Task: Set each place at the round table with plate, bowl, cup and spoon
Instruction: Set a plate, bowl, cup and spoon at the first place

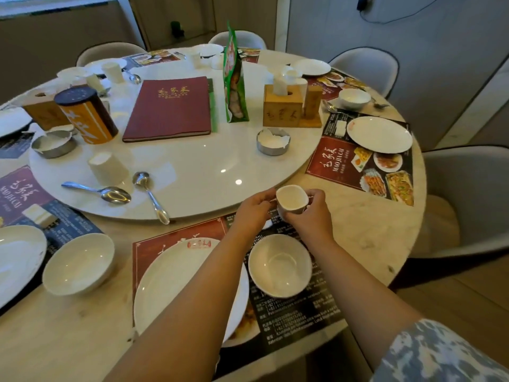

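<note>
Both forearms reached up mid-frame, left hand (254, 209) and right hand (309, 213) pinching one white cup (292, 201) (upright, just beyond the bowl (279, 266)) beside the plate (176, 282).

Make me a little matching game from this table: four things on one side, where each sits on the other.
Things:
1. cup
2. menu book
3. bowl
4. two loose spoons

Places:
A. near edge of the turntable, left of the hands
B. on the placemat, right of the plate
C. held in both hands
D. lying closed near the turntable's middle

Pairs: 1-C, 2-D, 3-B, 4-A
</note>
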Available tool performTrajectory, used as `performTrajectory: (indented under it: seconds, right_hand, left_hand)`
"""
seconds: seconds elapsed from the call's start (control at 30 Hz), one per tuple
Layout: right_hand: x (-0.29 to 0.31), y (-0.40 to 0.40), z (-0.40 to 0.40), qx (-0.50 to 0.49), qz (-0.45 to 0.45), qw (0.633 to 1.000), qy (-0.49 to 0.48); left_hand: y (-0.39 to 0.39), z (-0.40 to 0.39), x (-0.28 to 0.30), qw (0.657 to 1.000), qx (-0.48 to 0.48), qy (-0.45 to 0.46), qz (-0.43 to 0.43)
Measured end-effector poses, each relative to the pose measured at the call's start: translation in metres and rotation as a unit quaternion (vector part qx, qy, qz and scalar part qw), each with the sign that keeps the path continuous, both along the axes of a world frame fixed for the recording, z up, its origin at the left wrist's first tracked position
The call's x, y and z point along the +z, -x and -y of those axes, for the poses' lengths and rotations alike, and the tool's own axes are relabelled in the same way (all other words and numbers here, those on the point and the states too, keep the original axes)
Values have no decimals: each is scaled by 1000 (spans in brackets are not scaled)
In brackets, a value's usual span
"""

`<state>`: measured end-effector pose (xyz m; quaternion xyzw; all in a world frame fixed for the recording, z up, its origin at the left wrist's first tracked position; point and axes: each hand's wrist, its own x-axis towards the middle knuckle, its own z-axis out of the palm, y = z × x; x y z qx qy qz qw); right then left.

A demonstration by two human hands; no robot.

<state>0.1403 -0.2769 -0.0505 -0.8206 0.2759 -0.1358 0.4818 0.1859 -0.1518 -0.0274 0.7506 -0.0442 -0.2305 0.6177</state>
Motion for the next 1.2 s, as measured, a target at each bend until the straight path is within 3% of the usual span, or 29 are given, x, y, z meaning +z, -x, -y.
performTrajectory:
  seconds: [0.27, 0.47, 0.77, 0.97, 1.2]
  right_hand:
    - [-4, 1, 2, 9, -15, 1000, 3]
    - [16, 22, -26, -20, -9, 990, 139]
    - [28, 30, -132, 123, 43, 991, 33]
    - [15, -15, -213, 167, 52, 984, 25]
    - [-3, -98, -265, 150, 34, 977, 150]
  left_hand:
    - [1, 3, 3, 999, 24, 26, -25]
    - [19, -40, 9, 993, 111, -19, 46]
    - [44, -178, 12, 939, 264, -149, 162]
    - [0, -248, 3, 913, 148, -285, 250]
    - [-64, -285, -12, 879, -88, -385, 267]
